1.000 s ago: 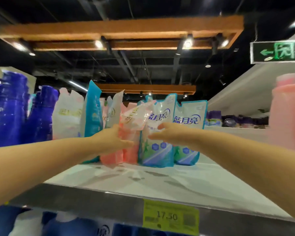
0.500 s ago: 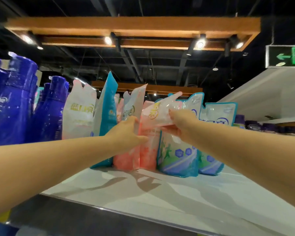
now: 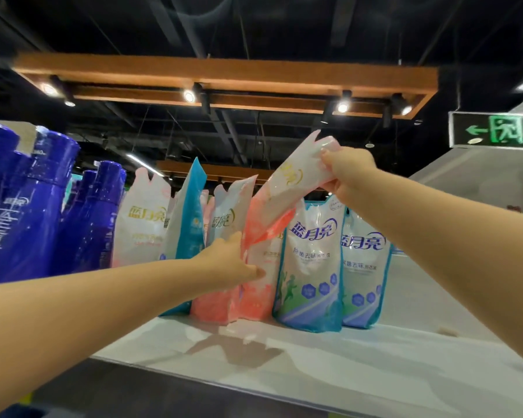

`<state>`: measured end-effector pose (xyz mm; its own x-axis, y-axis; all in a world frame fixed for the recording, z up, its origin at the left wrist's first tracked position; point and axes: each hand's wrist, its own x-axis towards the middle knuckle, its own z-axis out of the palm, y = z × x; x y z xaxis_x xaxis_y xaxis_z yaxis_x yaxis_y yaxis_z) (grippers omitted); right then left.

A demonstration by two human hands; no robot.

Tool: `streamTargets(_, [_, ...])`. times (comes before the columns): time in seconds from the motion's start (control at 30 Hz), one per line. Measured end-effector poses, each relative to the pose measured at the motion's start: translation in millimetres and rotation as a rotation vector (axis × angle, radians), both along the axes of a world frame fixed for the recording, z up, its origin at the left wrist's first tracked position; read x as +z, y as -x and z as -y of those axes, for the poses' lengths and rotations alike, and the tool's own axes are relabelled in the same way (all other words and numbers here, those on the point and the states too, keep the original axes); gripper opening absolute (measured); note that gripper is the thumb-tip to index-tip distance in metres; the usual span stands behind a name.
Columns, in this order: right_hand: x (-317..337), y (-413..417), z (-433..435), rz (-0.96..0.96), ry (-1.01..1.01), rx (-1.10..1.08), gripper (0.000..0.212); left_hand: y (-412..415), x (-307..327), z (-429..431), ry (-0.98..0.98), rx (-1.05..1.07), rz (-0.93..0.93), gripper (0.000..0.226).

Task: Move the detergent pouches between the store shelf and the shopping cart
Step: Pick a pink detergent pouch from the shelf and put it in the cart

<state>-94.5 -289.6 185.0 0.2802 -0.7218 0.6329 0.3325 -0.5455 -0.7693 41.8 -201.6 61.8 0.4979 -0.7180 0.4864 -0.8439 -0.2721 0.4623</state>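
Shelf (image 3: 390,366) front free; bottles (image 3: 37,212) block L (pouches (image 3: 311,267) line rear).

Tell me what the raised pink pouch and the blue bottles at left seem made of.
Pink pouch: likely thin flexible plastic film, glossy; it bends and creases where the right hand pinches it. Blue bottles: probably rigid plastic, shiny; bright highlights, firm shape.

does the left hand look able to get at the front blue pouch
Probably yes: the left hand is at the pink pouches right beside the blue pouch, and nothing covers its front.
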Motion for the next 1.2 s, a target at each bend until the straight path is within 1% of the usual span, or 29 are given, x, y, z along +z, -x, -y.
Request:
streamTargets(0.1, [10,25,4,0.149,-0.064,-0.058,0.032,5,-4,1,-0.009,0.007,0.011,0.074])
streamTargets(0.2, [5,42,10,0.209,-0.058,-0.061,0.032,21,-8,-2,0.147,-0.066,0.072,0.074])
streamTargets(0.23, [3,46,12,0.207,-0.046,-0.068,0.033,27,-8,-2,0.194,-0.097,0.084,0.078])
streamTargets(0.27, [-1,49,13,0.207,-0.046,-0.073,0.034,35,-8,-2,0.2,-0.114,0.082,0.087])
streamTargets(0.33, [-11,51,14,0.158,-0.024,-0.092,0.039,49,-11,6,0.083,-0.119,0.102,0.112])
streamTargets(0.37, [-18,51,14,0.099,-0.014,-0.111,0.04,57,-14,12,0.004,-0.148,0.12,0.119])
streamTargets(0.4, [-26,51,16,0.036,-0.011,-0.125,0.041,65,-16,17,-0.044,-0.209,0.107,0.12])
streamTargets(0.47, [-38,56,22,-0.017,-0.043,-0.128,0.043,81,-18,25,-0.081,-0.332,-0.011,0.109])
streamTargets(0.57, [-42,76,30,0.024,-0.1,-0.104,0.039,95,-12,38,-0.108,-0.402,-0.151,0.09])
streamTargets(0.63, [-45,89,33,0.062,-0.164,-0.076,0.038,98,-8,48,-0.07,-0.408,-0.224,0.087])
streamTargets(0.67, [-48,93,34,0.074,-0.201,-0.041,0.038,98,-8,54,-0.044,-0.416,-0.289,0.091])
streamTargets(0.73, [-61,96,31,0.001,-0.251,0.048,0.044,101,-8,66,0.022,-0.43,-0.464,0.099])
streamTargets(0.8, [-80,98,30,-0.17,-0.294,0.169,0.048,105,-9,72,0.054,-0.422,-0.557,0.1])
streamTargets(0.83, [-92,100,28,-0.268,-0.311,0.217,0.043,106,-10,74,0.055,-0.407,-0.567,0.104])
streamTargets(0.9, [-114,105,27,-0.453,-0.338,0.219,0.033,111,-10,74,0.033,-0.395,-0.569,0.115])
streamTargets(0.93, [-122,110,29,-0.515,-0.342,0.196,0.033,115,-9,71,0.025,-0.397,-0.562,0.114])
streamTargets(0.97, [-127,116,30,-0.545,-0.339,0.189,0.034,120,-8,69,0.039,-0.395,-0.548,0.107])
streamTargets(1.03, [-129,127,28,-0.519,-0.319,0.238,0.037,131,-7,64,0.115,-0.369,-0.492,0.087])
streamTargets(1.07, [-129,133,25,-0.478,-0.31,0.262,0.038,139,-7,60,0.165,-0.376,-0.464,0.083])
streamTargets(1.17, [-128,152,6,-0.295,-0.302,0.266,0.035,164,-5,48,0.318,-0.505,-0.422,0.093])
streamTargets(1.2, [-126,160,-2,-0.225,-0.303,0.259,0.035,175,-3,41,0.37,-0.53,-0.406,0.088])
